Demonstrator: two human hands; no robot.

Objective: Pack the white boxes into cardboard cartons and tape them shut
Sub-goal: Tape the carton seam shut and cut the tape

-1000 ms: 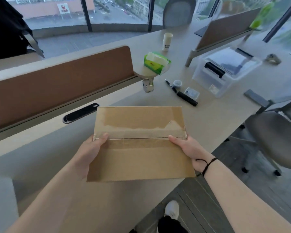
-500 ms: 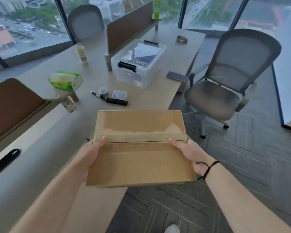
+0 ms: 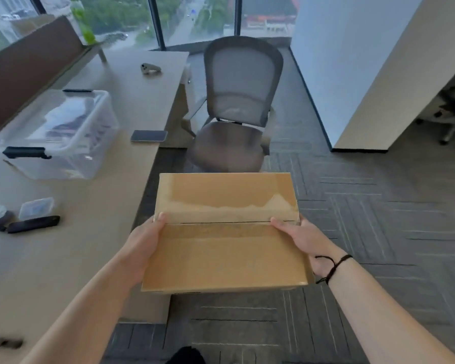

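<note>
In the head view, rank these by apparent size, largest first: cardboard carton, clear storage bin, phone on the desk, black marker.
1. cardboard carton, though being nearest the camera inflates it
2. clear storage bin
3. and 4. phone and black marker look alike; no ranking.

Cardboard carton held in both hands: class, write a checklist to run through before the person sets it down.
1. Left hand grip on the cardboard carton: ok.
2. Right hand grip on its other side: ok.
3. Flaps shut, seam taped: ok.
4. Carton held level: ok.
5. White boxes inside: cannot tell.
6. Bare spot on the desk near the clear bin: ok.
</note>
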